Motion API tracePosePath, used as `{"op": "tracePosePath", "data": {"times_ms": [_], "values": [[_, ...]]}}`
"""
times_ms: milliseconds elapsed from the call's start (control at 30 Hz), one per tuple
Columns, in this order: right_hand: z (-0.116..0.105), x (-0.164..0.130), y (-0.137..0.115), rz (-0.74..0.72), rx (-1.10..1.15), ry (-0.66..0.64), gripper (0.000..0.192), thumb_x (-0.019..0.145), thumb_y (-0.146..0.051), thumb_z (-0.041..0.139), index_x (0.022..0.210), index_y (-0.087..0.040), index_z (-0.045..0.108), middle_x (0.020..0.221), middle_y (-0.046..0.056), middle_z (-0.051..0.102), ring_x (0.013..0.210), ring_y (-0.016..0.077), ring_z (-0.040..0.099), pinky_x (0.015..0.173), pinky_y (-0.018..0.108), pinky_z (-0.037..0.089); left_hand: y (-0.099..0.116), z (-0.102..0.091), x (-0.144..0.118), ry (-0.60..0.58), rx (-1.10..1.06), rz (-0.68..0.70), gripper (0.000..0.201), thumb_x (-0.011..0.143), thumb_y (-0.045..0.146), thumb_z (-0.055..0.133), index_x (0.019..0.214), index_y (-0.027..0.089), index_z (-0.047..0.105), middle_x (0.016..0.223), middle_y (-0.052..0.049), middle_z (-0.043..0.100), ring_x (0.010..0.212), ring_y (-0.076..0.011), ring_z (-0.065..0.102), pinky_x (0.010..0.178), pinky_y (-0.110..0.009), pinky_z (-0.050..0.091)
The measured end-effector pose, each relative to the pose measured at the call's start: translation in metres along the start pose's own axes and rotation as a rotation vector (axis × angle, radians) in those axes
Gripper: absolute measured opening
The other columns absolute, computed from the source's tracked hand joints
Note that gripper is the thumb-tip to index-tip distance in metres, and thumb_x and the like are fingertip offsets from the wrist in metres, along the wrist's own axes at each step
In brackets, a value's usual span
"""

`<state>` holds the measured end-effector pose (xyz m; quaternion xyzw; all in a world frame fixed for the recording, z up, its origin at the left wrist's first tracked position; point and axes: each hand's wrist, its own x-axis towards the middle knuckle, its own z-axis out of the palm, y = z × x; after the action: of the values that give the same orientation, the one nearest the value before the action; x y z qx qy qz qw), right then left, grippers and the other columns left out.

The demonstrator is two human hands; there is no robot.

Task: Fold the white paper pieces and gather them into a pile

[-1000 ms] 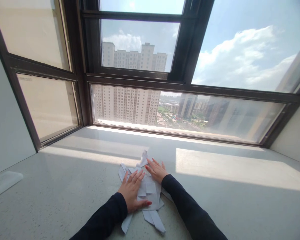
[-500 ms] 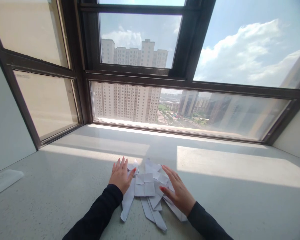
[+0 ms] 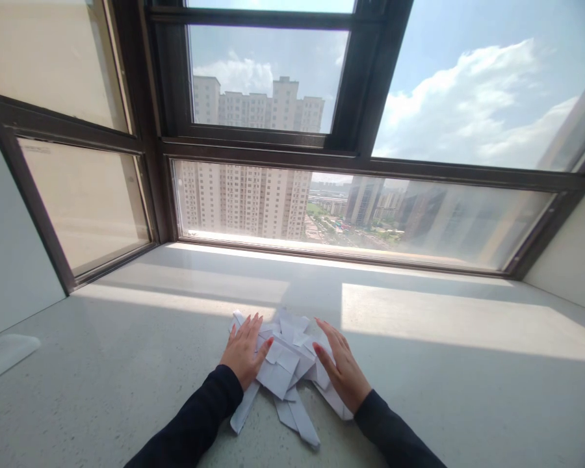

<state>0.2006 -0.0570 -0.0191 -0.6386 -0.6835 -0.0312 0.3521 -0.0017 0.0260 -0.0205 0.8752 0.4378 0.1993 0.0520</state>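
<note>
Both forearms were covered by long, close-fitting sleeves of plain dark, near-black fabric, each ending at the wrist in a smooth edge without visible cuff buttons, markings or seams. The left hand (image 3: 244,351) and the right hand (image 3: 342,370) were bare of gloves, rings and watches. The fingernails (image 3: 270,340) were painted a red-pink shade.

I find no readable text, label, brand, number or sign anywhere in view. White folded paper pieces (image 3: 285,364) under my hands show blank faces, no print. Small pale sticker on left window pane (image 3: 28,147) too blurred to read. Tower blocks (image 3: 246,195) beyond glass carry no legible lettering from here.
</note>
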Motion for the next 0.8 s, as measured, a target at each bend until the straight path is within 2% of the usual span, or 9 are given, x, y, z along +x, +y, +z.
{"op": "tracePosePath", "data": {"times_ms": [67,133,233,300,500,800], "values": [[0.003,-0.001,0.007,0.071,-0.032,-0.018,0.047,0.081,-0.04,0.027,0.12,-0.015,0.033,0.12,0.01,0.042,0.114,0.0194,0.032,0.092,0.037,0.032,0.0,0.002,-0.001,-0.056,0.024,-0.004,0.053,0.079,0.045,0.022,0.121,0.015,0.033,0.127,-0.01,0.033,0.117,-0.0225,0.027,0.093,-0.044,0.024],[0.008,-0.003,0.014,0.086,-0.085,-0.1,0.048,0.08,-0.041,0.026,0.118,-0.013,0.036,0.118,0.011,0.045,0.113,0.0208,0.034,0.091,0.038,0.032,0.002,0.002,-0.003,-0.12,0.051,0.013,0.051,0.079,0.044,0.023,0.12,0.015,0.035,0.128,-0.009,0.032,0.117,-0.0231,0.026,0.093,-0.045,0.022],[0.013,-0.008,0.021,0.014,-0.179,-0.238,0.047,0.08,-0.04,0.029,0.117,-0.014,0.04,0.117,0.01,0.046,0.112,0.0232,0.036,0.091,0.042,0.031,0.005,0.0,-0.005,-0.174,0.074,0.039,0.051,0.079,0.042,0.022,0.12,0.014,0.034,0.129,-0.008,0.029,0.118,-0.023,0.023,0.094,-0.047,0.019],[0.014,-0.01,0.023,-0.031,-0.233,-0.271,0.046,0.079,-0.039,0.03,0.117,-0.015,0.041,0.118,0.01,0.045,0.112,0.0238,0.036,0.091,0.043,0.031,0.007,-0.002,-0.005,-0.187,0.076,0.037,0.051,0.08,0.042,0.021,0.12,0.014,0.034,0.13,-0.007,0.028,0.119,-0.0227,0.022,0.094,-0.047,0.018],[0.012,-0.009,0.024,-0.091,-0.28,-0.238,0.043,0.08,-0.036,0.03,0.116,-0.015,0.042,0.116,0.011,0.047,0.111,0.0225,0.037,0.088,0.041,0.035,0.008,-0.004,-0.005,-0.178,0.077,0.03,0.05,0.08,0.041,0.021,0.12,0.015,0.035,0.13,-0.007,0.028,0.119,-0.0222,0.021,0.095,-0.047,0.017],[0.012,-0.009,0.023,-0.084,-0.273,-0.229,0.042,0.079,-0.034,0.031,0.115,-0.016,0.042,0.115,0.011,0.048,0.11,0.0228,0.037,0.087,0.041,0.036,0.008,-0.005,-0.006,-0.162,0.069,0.033,0.049,0.079,0.041,0.022,0.12,0.016,0.036,0.129,-0.007,0.03,0.118,-0.0227,0.023,0.094,-0.046,0.019]]}}
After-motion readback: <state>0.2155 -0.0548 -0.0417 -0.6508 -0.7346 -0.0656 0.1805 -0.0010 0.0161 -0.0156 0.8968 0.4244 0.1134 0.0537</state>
